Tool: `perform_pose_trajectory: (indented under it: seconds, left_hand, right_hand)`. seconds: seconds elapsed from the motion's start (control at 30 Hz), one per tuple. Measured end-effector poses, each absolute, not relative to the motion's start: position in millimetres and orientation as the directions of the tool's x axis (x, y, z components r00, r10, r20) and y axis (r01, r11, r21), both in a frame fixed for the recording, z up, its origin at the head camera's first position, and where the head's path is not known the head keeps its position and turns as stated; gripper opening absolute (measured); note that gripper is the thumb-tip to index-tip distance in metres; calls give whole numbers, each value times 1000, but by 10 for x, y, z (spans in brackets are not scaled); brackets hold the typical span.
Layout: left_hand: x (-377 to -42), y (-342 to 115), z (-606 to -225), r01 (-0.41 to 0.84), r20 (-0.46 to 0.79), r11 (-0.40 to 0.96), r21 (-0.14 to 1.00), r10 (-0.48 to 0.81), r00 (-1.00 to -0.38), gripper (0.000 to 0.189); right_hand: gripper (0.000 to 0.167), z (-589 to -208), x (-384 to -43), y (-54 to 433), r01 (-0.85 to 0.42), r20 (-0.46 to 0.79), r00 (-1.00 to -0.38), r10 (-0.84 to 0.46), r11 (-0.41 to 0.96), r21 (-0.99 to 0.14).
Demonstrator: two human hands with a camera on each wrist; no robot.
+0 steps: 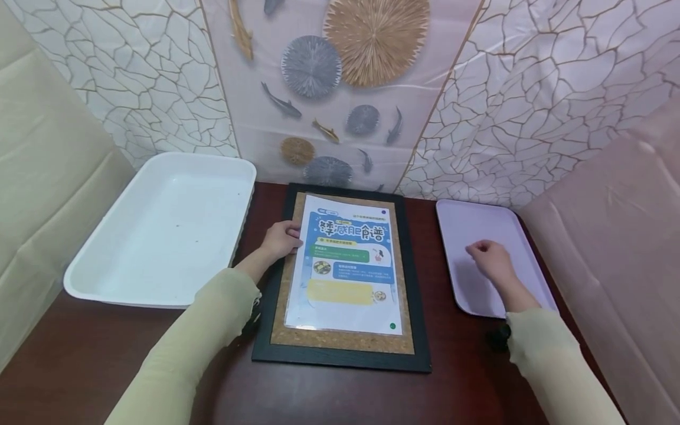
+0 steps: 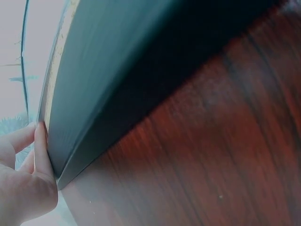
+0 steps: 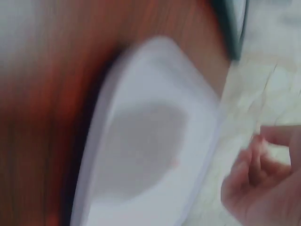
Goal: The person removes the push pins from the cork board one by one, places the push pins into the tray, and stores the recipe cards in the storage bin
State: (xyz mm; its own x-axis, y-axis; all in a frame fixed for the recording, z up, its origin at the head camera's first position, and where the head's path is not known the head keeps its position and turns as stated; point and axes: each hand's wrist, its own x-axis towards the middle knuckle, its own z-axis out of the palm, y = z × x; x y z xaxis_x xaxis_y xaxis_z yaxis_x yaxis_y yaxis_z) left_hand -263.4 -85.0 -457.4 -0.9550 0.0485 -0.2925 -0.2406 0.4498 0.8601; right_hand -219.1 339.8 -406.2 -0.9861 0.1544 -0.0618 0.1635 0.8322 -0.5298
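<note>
A laminated poster, blue and white with printed text, lies on a cork board in a black frame. My left hand pinches the poster's left edge between thumb and fingers, beside the frame's left side; the left wrist view shows this hand at the same edge. Two pushpins show on the poster, a purple pin near its top right corner and a green pin near its bottom right. Over the lavender tray, my right hand has curled fingers meeting the thumb. No object is visible between them.
A large white tray stands at the left on the dark wooden table. Patterned wall sheets rise behind the board and pale padded panels flank both sides. In the right wrist view, the blurred tray bears a dark shadow.
</note>
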Motion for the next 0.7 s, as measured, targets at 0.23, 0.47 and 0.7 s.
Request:
perform_pose_trajectory:
  seconds: [0.23,0.47,0.7]
  left_hand:
    - [-2631,-857,-4592,-236,-286,444,865,49,-957,48]
    - [-2640,-836,-4599,-232,-286,442,867,59,-956,48]
    - [-2639,-864,-4586,-238,-292,441,865,58,-955,49]
  right_hand:
    - [20,-4108,-1822,2703,-50,-208,-951,-227,781,-622]
    - [8,-4275,-1467,2309,-92,-354,-871,-342,820,-565]
    - [8,-4291,-1384,2217,-113,-366,-870,-330,856,-504]
